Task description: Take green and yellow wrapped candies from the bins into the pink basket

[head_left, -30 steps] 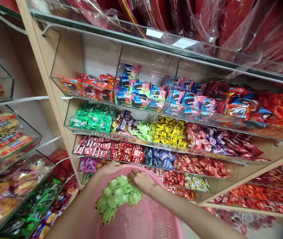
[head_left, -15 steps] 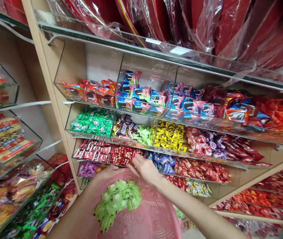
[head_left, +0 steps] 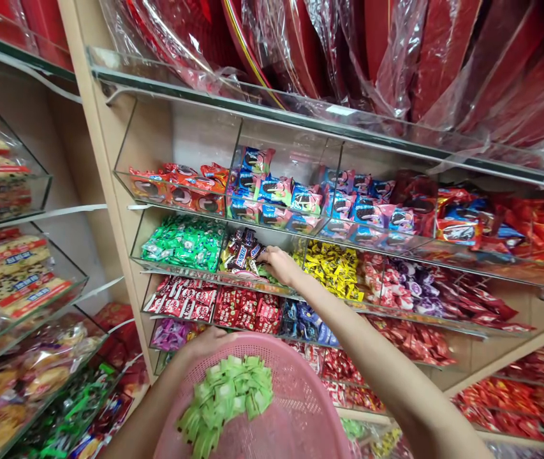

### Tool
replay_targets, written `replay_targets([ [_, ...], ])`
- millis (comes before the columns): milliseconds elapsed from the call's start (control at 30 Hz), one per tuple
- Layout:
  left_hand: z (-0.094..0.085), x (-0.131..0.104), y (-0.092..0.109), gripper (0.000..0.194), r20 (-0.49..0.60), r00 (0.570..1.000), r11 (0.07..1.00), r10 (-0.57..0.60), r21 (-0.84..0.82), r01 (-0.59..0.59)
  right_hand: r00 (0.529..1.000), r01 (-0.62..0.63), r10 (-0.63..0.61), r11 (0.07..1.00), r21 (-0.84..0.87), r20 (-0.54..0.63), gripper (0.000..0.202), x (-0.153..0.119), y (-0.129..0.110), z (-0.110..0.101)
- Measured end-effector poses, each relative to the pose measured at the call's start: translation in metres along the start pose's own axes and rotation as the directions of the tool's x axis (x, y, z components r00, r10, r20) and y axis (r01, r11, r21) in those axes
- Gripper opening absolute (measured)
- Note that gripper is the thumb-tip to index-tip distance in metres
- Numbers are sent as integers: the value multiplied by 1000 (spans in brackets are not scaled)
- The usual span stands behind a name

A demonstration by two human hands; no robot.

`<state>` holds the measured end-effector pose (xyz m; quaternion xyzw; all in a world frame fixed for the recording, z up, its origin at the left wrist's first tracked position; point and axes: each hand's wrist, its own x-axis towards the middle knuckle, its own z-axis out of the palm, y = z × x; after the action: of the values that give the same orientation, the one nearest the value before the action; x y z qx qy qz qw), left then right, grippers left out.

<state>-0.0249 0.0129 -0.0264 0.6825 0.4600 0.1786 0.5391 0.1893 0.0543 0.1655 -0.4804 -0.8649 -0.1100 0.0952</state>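
My left hand is closed on the rim of a pink plastic basket, at its far left side. A heap of green-wrapped candies lies in the basket. My right hand reaches into a shelf bin, its fingers curled down at the green candies there. What its fingertips hold, if anything, is hidden. Just left of these fingers, in the same bin, lie brown Snickers bars.
Glass-fronted bins hold green packets, yellow candies, red packets and blue packets. Wrapped cookies fill the row above. A glass shelf edge crosses overhead. More bins of snacks stand at the left.
My right hand has moved up and away from above the basket's far rim into the bin with the green candies. My left hand stays at the basket's rim.
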Motion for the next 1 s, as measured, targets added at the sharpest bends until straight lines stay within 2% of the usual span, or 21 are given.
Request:
replay_targets([
  [100,-4,-2,-5,50,9,998,996,68,56,-69,999,24,-23,999,-21,36,27,3,3,7],
  [233,-5,-5,-6,51,-9,999,996,45,81,-44,994,78,-74,996,-47,82,32,3,6,10],
  [500,-2,0,-3,51,-11,999,998,40,56,-40,985,123,-100,978,-170,138,21,2,2,3],
  [833,-1,9,-16,51,9,999,999,46,13,-46,983,180,-156,926,-331,98,16,1,4,5],
  [1000,1,12,-17,50,21,999,999,37,-12,-37,987,158,-154,910,-384,41,16,-3,9,0],
])
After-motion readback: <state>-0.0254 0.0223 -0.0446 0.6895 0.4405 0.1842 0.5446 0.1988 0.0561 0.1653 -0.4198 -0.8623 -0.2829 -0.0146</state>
